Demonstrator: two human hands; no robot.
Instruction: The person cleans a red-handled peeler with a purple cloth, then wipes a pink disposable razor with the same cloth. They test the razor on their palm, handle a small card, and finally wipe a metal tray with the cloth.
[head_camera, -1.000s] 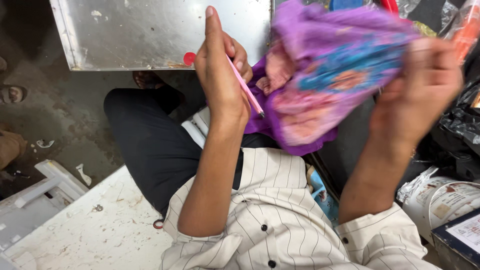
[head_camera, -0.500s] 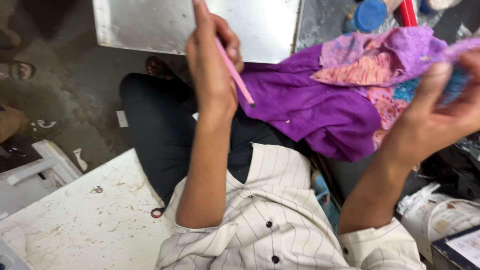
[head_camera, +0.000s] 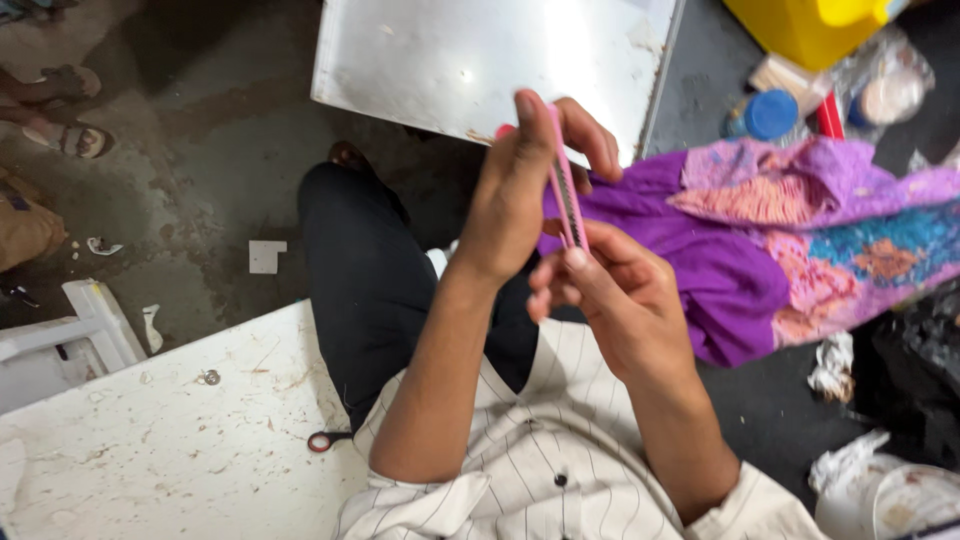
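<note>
My left hand (head_camera: 520, 190) is raised in front of me and grips a slim pink utility cutter (head_camera: 563, 185) by its upper part, held upright. My right hand (head_camera: 610, 290) comes up from below, thumb and fingers pinching the lower end of the same cutter. Just to the right, a purple garment (head_camera: 740, 250) with pink, orange and blue patterned panels lies spread over my lap and the floor, with neither hand touching it.
A metal sheet (head_camera: 480, 60) lies ahead on the dark floor. A worn white board (head_camera: 170, 430) sits at lower left with a red-handled scissors (head_camera: 325, 440) at its edge. A yellow container (head_camera: 800, 25), a blue-capped bottle (head_camera: 765, 115) and crumpled wrappers (head_camera: 835, 365) crowd the right. A sandalled foot (head_camera: 65, 135) is at far left.
My right hand let go of the purple garment, which dropped onto my lap, and moved left onto the cutter. My left hand kept holding the cutter.
</note>
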